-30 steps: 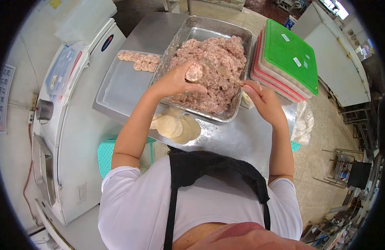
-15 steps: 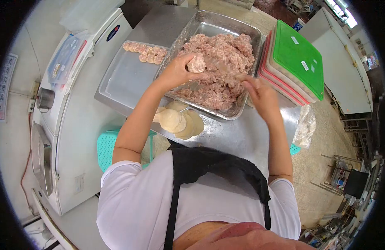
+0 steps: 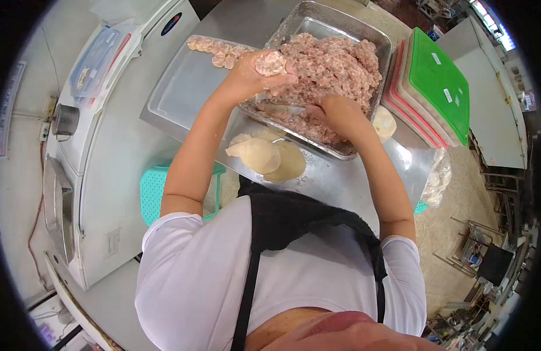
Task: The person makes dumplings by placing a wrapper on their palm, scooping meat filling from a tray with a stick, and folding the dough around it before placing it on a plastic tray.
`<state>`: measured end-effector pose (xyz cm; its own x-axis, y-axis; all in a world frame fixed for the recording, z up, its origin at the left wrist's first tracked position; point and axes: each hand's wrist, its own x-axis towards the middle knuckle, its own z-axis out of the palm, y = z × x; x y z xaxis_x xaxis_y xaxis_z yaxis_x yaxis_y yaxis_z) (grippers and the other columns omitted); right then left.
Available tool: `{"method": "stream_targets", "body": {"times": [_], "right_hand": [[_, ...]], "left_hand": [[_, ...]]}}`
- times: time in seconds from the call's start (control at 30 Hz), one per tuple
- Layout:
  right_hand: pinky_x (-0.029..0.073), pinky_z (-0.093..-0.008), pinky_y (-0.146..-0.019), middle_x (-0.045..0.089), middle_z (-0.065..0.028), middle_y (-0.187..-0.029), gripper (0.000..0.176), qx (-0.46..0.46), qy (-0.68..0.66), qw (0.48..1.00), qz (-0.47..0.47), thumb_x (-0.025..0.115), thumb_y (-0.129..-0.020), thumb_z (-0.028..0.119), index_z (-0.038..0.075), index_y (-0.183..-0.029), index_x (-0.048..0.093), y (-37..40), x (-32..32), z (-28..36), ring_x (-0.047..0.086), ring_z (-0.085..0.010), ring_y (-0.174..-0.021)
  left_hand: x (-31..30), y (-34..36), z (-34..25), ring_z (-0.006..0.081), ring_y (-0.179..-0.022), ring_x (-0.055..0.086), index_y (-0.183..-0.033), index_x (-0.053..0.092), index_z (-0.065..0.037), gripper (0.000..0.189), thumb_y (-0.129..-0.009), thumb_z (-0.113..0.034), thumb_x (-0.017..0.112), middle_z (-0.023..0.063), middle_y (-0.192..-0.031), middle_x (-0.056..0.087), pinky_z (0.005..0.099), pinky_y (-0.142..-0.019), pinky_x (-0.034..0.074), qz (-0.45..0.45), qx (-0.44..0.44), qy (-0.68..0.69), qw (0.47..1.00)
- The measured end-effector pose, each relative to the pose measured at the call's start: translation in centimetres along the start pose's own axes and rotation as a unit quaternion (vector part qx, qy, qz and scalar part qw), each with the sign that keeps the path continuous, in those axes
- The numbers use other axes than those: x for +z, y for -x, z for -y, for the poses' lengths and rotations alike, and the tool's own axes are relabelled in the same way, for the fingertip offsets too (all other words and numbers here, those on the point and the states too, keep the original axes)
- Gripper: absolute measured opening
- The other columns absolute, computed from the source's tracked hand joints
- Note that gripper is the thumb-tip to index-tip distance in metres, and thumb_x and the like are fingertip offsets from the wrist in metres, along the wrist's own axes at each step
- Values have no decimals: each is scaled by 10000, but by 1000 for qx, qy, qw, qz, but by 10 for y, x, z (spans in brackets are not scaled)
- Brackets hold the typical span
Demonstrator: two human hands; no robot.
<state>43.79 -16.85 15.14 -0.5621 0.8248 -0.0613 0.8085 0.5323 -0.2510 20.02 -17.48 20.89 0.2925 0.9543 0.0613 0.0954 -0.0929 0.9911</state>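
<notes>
Cupped in my left hand (image 3: 250, 76) is an open-topped meat dumpling (image 3: 271, 63), its filling facing up, above the left side of a deep metal pan (image 3: 310, 26). Ground meat mixture (image 3: 335, 64) fills much of that pan. My right hand (image 3: 339, 116) is closed round the handle end of a flat-bladed tool (image 3: 284, 109), whose blade lies low over the meat near the pan's front side. Left of the pan, a translucent tray (image 3: 185, 88) carries several formed dumplings (image 3: 223, 55) along its far edge. Pale round wrappers (image 3: 256, 155) are piled on the metal table in front.
Stacked containers with a green lid (image 3: 443, 88) stand right of the pan. A pale round item (image 3: 384, 124) lies between them. A white freezer (image 3: 124, 152) borders the left side, with a turquoise stool (image 3: 153, 196) beside it. A plastic bag (image 3: 439, 178) hangs at the right.
My right hand has moved left and toward me, bringing the tool low across the meat. My left hand still holds the dumpling, now tipped more upward. The whole view has shifted slightly.
</notes>
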Motion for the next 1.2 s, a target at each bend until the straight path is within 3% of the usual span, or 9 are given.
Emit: {"method": "stream_targets", "body": {"times": [0.2, 0.3, 0.4, 0.47, 0.53, 0.63, 0.77, 0.87, 1.2], "right_hand": [[508, -469, -663, 651, -198, -732, 458, 2, 59, 997, 52, 483, -933, 391, 6, -762, 664, 2, 27, 39, 648, -361, -736], [464, -424, -604, 620, -168, -673, 406, 17, -130, 990, 49, 494, -957, 371, 23, -826, 655, 17, 14, 28, 597, -311, -614], [437, -366, -573, 600, -81, -650, 377, 103, -337, 933, 77, 533, -950, 345, -2, -860, 651, 35, -6, 21, 541, -200, -573], [435, -356, -598, 588, -92, -659, 363, 162, -364, 916, 45, 539, -947, 347, 11, -892, 667, 42, -38, 37, 535, -197, -599], [433, -346, -623, 576, -103, -668, 352, 224, -391, 893, 7, 545, -945, 348, 24, -924, 683, 45, -63, 56, 528, -193, -625], [455, -369, -666, 627, -140, -755, 237, 48, -209, 960, -179, 602, -907, 230, 28, -1005, 677, 34, -79, 100, 588, -276, -699], [464, -393, -681, 625, -161, -807, 246, 30, -101, 986, -127, 640, -864, 245, 30, -976, 682, 37, -84, 95, 592, -339, -744], [467, -397, -673, 616, -164, -800, 242, 137, -22, 982, -132, 629, -870, 257, 38, -954, 687, 54, -120, 120, 593, -339, -762], [464, -381, -538, 538, -63, -679, 175, 17, 115, 958, -261, 637, -857, 286, 121, -892, 683, 72, -106, 106, 588, -258, -645]], "left_hand": [[-58, 3, 49, 57, -559, 525, -962, 655, -51, 347, -724, -243, 818, -9, -701, 618, 237, -498, 436, -39, -2, -38, 999], [-78, 6, 59, 122, -691, 610, -1116, 603, -41, 496, -724, -258, 816, 60, -870, 668, 266, -620, 497, -89, 24, -179, 980], [-92, 2, 47, 199, -998, 624, -1245, 534, -67, 653, -701, -278, 828, 113, -1113, 647, 308, -860, 493, 70, -128, -118, 982], [-90, -2, 58, 157, -954, 600, -1235, 562, -106, 596, -707, -195, 824, 31, -1052, 649, 311, -877, 477, 38, 193, -171, 965], [-85, -4, 46, 173, -1006, 586, -1208, 578, -99, 574, -698, -188, 827, 38, -1078, 645, 320, -921, 447, 92, 185, -149, 967], [-80, -10, 30, 194, -1069, 571, -1148, 606, -88, 516, -691, -186, 826, 54, -1116, 638, 326, -966, 414, 195, 150, -139, 959], [-76, -12, 15, 196, -1035, 581, -1061, 635, -68, 439, -699, -236, 818, 62, -1077, 644, 310, -937, 425, 284, 121, -218, 926], [-70, -3, 27, 165, -953, 583, -1006, 623, -51, 432, -696, -280, 819, 50, -986, 644, 309, -886, 438, 205, 137, -165, 955], [-30, 0, 36, 148, -992, 579, -1031, 629, -47, 444, -709, -283, 823, 36, -1004, 640, 291, -914, 440, 138, 16, -113, 984]]}}
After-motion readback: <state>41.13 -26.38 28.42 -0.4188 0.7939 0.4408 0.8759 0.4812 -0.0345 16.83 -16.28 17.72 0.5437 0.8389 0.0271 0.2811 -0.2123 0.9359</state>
